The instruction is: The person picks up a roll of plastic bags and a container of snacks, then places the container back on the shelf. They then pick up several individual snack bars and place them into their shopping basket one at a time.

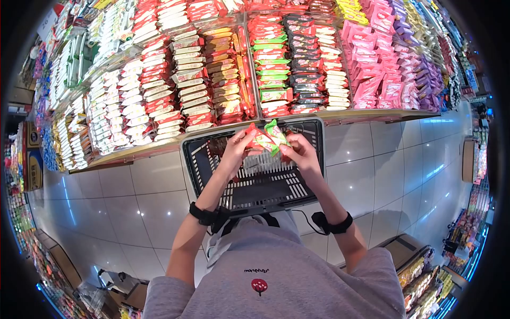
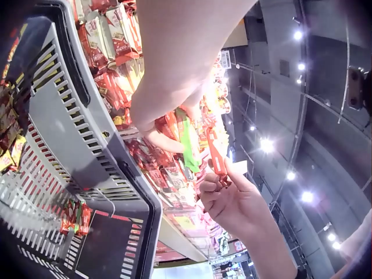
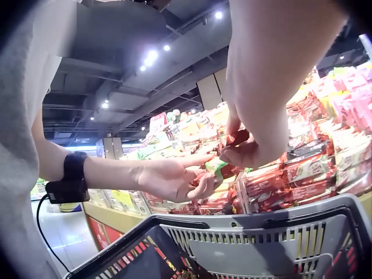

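Both hands are raised close together over a shopping basket (image 1: 320, 139). My left hand (image 1: 235, 155) holds small snack packets, a red and white packet (image 1: 257, 138) and a green and white packet (image 1: 274, 136), fanned beside each other. The green packet (image 2: 187, 142) lies by the left fingers in the left wrist view. My right hand (image 1: 300, 154) comes in from the other side, its fingertips right at the green packet's edge. Thumb and fingers of the right hand (image 2: 235, 200) pinch a red packet (image 2: 216, 156) in the left wrist view.
A sloping display (image 1: 372, 114) with rows of wrapped snacks in red, green, black, pink and purple runs along the basket's far side. Inside the basket lie several red packets (image 2: 75, 217). Tiled floor (image 1: 350, 175) extends to both sides, with more shelves (image 1: 470, 223) beyond.
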A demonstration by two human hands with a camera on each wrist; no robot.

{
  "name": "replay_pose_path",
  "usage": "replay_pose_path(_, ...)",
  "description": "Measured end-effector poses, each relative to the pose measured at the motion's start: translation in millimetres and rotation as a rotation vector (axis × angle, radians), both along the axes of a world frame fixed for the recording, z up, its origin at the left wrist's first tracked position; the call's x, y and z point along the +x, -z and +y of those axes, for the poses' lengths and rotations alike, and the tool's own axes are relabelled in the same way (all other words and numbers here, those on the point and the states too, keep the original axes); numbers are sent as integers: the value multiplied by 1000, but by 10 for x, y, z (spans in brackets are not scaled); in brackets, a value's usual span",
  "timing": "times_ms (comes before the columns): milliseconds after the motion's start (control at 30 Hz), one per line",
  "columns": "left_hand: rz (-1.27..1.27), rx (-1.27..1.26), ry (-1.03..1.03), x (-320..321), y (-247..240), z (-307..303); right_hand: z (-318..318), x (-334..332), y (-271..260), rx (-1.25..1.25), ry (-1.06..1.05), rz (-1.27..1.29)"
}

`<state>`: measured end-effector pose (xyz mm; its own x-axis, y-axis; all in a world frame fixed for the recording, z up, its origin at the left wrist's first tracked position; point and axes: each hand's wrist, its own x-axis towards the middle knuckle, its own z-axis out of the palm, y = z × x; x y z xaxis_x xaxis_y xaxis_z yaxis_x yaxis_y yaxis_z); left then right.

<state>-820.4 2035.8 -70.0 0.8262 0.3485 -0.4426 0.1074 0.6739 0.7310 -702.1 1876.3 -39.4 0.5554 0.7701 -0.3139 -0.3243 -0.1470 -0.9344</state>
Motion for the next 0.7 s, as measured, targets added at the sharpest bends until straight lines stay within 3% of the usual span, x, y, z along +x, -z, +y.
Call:
replay_pose_path(67,18,-12,5,13,-5,-19,-18,-38,96,28,-36,-41)
replay_pose_path(100,27,-19,7,22,-10,-32,-23,-45,79,-73,-70,-111)
replay_pose_path(200,4,6,8,30,-15,-63,-19,-91,44,-168,-9,-758)
replay_pose_path(333,-5,-18,66,37,-41,-86,-64,-35,281,-154,85,-490)
replay_pose_path(367,-7,-29,89,38,16,-94,-88,-18,443,-49,105,-252)
replay_pose_path(467,13,-62,175,36,158,-96,-73,-48,280,58,128,-53)
replay_pose_path(500,25,-75,205,31,192,-97,-77,-64,304,42,129,-79)
replay_pose_path(633,134,-34,355,55,326,-140,-260,-13,456,-282,-272,-85)
replay_pose_path(700,177,-59,398,94,549,-202,-323,-51,685,-363,-292,-224)
